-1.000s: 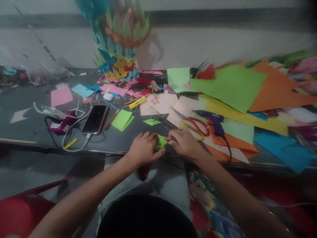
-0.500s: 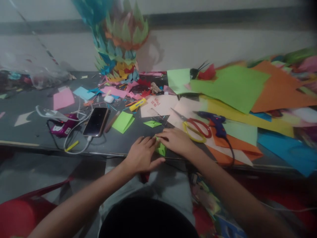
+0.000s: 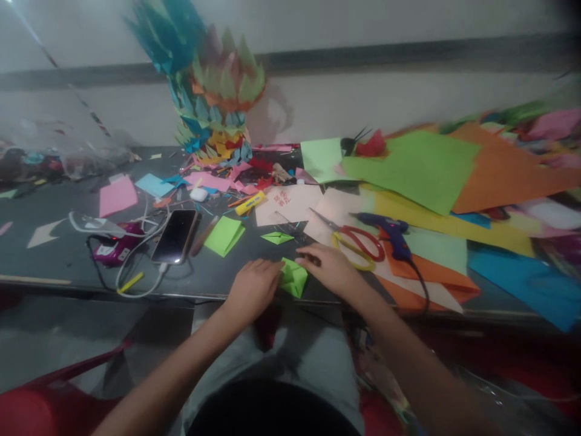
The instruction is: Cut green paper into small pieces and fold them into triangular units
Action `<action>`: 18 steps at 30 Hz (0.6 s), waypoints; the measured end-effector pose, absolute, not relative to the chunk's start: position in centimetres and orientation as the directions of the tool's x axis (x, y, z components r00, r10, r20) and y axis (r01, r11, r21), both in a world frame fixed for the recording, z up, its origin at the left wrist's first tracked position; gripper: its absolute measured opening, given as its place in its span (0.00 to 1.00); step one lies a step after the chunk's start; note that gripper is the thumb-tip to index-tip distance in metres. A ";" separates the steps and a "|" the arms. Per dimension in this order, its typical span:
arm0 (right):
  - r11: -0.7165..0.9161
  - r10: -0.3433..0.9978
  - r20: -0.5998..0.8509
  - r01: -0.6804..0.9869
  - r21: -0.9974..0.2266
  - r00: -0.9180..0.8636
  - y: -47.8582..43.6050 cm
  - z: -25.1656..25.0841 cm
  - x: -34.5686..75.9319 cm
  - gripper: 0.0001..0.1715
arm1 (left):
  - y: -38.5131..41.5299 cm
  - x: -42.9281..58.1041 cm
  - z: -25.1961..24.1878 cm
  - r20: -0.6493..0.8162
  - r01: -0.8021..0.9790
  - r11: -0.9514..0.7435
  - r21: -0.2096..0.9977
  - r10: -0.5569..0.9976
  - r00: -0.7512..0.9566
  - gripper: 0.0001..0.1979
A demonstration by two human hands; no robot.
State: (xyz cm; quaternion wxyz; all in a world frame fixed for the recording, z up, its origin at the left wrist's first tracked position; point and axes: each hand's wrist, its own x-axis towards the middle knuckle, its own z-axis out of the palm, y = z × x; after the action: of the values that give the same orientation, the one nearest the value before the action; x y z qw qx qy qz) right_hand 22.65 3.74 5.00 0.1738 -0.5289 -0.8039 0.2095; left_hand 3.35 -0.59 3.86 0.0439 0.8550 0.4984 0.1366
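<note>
A small folded green paper piece [image 3: 293, 277] lies at the near edge of the dark table [image 3: 63, 260], between my hands. My left hand [image 3: 252, 289] rests on its left side, fingers curled down onto the fold. My right hand [image 3: 327, 266] pinches its upper right corner with bent fingers. Just beyond sit a smaller folded green triangle [image 3: 277, 238] and a folded green sheet [image 3: 224, 235].
A phone [image 3: 176, 235] on a white cable lies left of the folds. Red-and-yellow scissors [image 3: 354, 241] and a blue glue gun [image 3: 393, 231] sit to the right on scattered coloured sheets [image 3: 422, 163]. A tall spiky paper sculpture [image 3: 213, 91] stands at the back.
My hands have drawn slightly apart, so more of the green piece shows between them. The view has tilted up a little.
</note>
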 end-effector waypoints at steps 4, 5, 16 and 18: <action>0.255 0.954 0.009 0.796 -0.549 -0.300 2.3 5.4 23.7 0.15 | 1.1 4.5 3.9 0.171 0.867 -0.468 0.169 0.881 0.442 0.14; 0.234 0.956 -0.014 0.786 -0.572 -0.295 2.0 5.4 23.9 0.16 | 1.3 4.6 3.9 0.158 0.868 -0.468 0.165 0.881 0.445 0.13; 0.266 0.916 -0.053 0.698 -0.665 -0.399 2.9 4.1 23.8 0.06 | 3.0 2.2 4.8 0.120 0.738 -0.499 0.454 0.855 0.504 0.05; 0.285 0.894 -0.056 0.660 -0.695 -0.445 3.4 4.1 23.9 0.06 | 3.4 1.8 4.8 0.091 0.698 -0.500 0.512 0.840 0.535 0.08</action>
State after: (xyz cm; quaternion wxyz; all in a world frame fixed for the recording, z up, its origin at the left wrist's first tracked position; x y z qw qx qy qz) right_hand 23.89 3.45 4.07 0.1757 -0.4964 -0.7822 0.3330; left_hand 1.77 3.38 4.83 0.2128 0.8498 0.4526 0.1666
